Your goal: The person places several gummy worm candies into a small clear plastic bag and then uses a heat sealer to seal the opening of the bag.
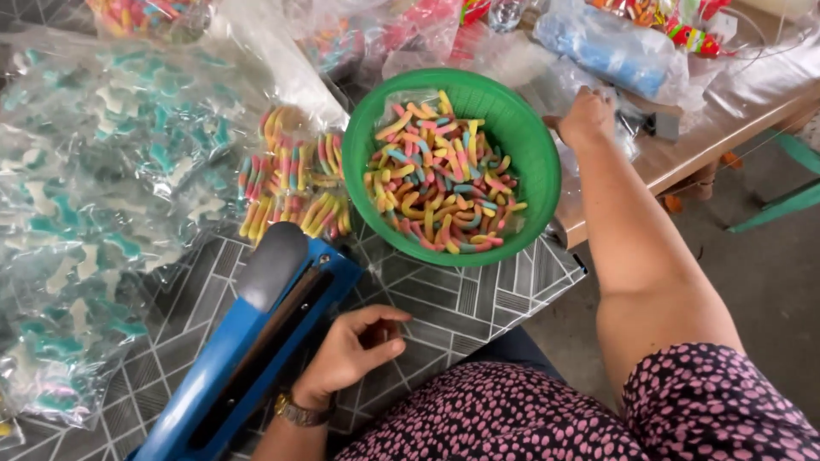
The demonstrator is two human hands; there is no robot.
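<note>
Low in the frame's centre, the left hand (348, 354) rests on the patterned table (461, 307) beside the blue heat sealer (248, 341), fingers curled narrow around something too small to tell. Upper right, the right hand (588, 115) grips a clear bag (547, 94) behind the green basket (530, 154) of gummy worms (440, 175). Best keep that bag's mouth flat and open before filling.

The person wears a dark garment (547, 418) covered in small pink spots, its short sleeve (717, 401) ending above the right elbow, so both forearms are bare. On the left wrist sits a gold-coloured metal wristwatch (301, 413) with a linked band. The left hand (350, 352) and right hand (586, 118) are ungloved, and no rings can be made out.
</note>
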